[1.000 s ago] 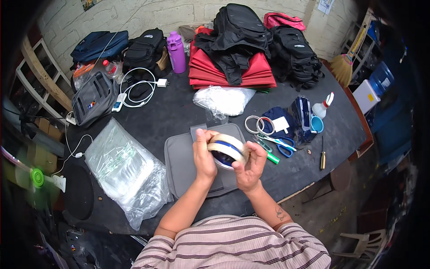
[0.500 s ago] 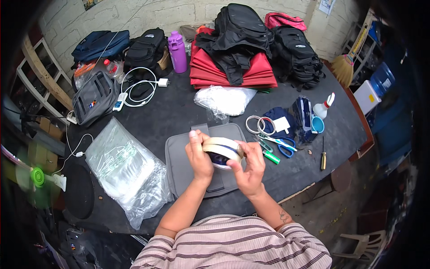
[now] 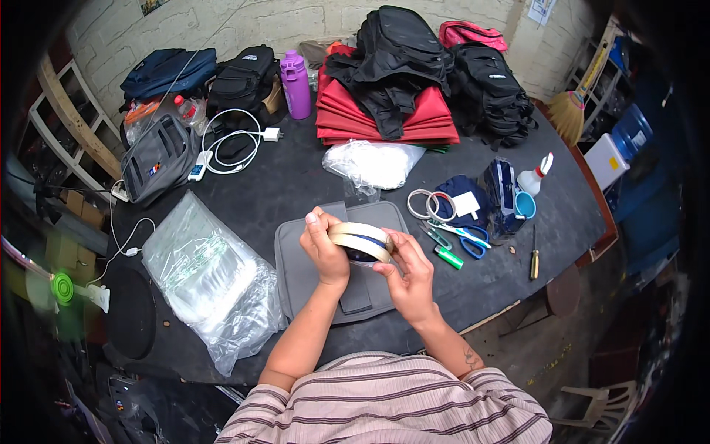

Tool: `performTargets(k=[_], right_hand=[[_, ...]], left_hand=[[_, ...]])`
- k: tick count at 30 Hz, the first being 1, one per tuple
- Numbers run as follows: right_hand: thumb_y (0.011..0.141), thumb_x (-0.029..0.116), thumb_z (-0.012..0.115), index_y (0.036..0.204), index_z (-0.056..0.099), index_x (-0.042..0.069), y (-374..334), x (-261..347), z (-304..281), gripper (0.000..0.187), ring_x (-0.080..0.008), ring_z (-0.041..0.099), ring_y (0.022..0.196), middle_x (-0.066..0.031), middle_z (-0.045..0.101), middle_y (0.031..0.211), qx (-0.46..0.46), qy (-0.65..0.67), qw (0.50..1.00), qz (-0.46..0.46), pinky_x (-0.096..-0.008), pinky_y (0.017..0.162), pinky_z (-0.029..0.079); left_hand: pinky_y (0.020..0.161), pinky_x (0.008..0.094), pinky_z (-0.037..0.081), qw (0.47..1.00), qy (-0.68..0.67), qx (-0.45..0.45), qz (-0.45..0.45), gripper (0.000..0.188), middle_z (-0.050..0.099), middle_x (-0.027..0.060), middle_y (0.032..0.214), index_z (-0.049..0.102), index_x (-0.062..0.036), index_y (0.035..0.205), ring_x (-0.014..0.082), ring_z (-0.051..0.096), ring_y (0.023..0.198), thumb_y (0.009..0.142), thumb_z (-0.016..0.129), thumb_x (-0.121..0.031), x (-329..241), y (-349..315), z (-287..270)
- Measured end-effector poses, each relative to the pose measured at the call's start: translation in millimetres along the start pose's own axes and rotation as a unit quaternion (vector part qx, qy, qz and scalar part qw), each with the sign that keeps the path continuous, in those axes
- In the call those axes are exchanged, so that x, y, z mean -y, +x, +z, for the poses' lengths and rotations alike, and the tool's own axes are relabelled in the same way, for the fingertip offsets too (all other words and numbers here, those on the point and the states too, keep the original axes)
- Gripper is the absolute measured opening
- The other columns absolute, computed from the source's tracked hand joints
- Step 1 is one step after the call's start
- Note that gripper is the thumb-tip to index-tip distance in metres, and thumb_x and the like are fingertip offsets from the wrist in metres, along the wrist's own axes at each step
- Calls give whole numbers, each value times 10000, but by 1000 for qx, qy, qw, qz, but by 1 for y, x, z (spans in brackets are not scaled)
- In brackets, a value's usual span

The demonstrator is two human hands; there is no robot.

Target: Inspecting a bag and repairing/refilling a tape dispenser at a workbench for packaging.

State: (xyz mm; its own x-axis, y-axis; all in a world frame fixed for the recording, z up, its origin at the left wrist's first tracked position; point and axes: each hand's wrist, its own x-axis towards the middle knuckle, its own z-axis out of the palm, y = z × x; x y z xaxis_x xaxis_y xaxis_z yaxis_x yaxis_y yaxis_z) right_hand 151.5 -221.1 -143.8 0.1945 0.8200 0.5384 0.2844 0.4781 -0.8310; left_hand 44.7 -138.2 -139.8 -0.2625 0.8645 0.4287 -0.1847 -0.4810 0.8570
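Note:
Both of my hands hold rolls of tape [image 3: 360, 230], cream on the outer bands with a dark blue band between them. My left hand [image 3: 325, 248] wraps the left side of the rolls, thumb up. On the right side, my right hand [image 3: 407, 275] grips them between thumb and fingers. Under the hands lies a flat grey fabric case [image 3: 298, 285] with a strap or flap across its middle. To the right are two thin tape rings [image 3: 418, 204], blue-handled scissors [image 3: 473, 243], a small green-handled cutter [image 3: 436, 237] and a green marker [image 3: 449, 257].
Clear plastic bags [image 3: 211, 274] lie left of the case. Behind stand a purple bottle [image 3: 296, 85], black backpacks [image 3: 484, 89] and stacked red fabric [image 3: 388, 122]. A coiled white cable [image 3: 237, 140] is at back left. A spray bottle [image 3: 530, 181] and screwdriver [image 3: 535, 255] are at right.
The tape rolls have tilted and moved slightly left and up in my hands. Both hands still grip them, with the right fingers shifted along the edge.

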Motion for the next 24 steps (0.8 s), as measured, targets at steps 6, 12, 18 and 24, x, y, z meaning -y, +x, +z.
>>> performTargets(k=[6,12,18,24], right_hand=[[788,-30,646,1186,494,-82,1,-7,-1,429,-251,564,1059,-178,547,1150,-7,-13,1000,8,-333,886,477],[814,-23,636,1224,467,-86,12,-2,-2,448,-196,543,1080,-140,532,1143,7,-6,996,87,-299,900,474],[815,-11,645,1165,500,-85,8,-19,-11,385,-160,566,1022,-91,527,1132,-23,136,976,166,-253,866,463],[818,15,652,1191,487,-69,7,-29,-29,417,-174,567,1007,-94,531,1126,-18,227,947,225,-267,887,446]], left_hand=[[566,298,270,999,13,-25,-15,548,339,8,537,365,-33,512,111,310,556,975,284,-316,5,1,6],[556,286,320,986,-62,-54,-148,520,378,-4,529,343,-45,520,102,312,518,978,301,-289,31,-3,5],[611,269,359,988,-7,-16,-157,480,426,14,580,476,-1,613,115,367,540,976,348,-288,25,-7,10],[585,285,378,962,157,221,8,295,459,76,749,582,24,753,159,458,696,871,581,-247,12,2,3]])
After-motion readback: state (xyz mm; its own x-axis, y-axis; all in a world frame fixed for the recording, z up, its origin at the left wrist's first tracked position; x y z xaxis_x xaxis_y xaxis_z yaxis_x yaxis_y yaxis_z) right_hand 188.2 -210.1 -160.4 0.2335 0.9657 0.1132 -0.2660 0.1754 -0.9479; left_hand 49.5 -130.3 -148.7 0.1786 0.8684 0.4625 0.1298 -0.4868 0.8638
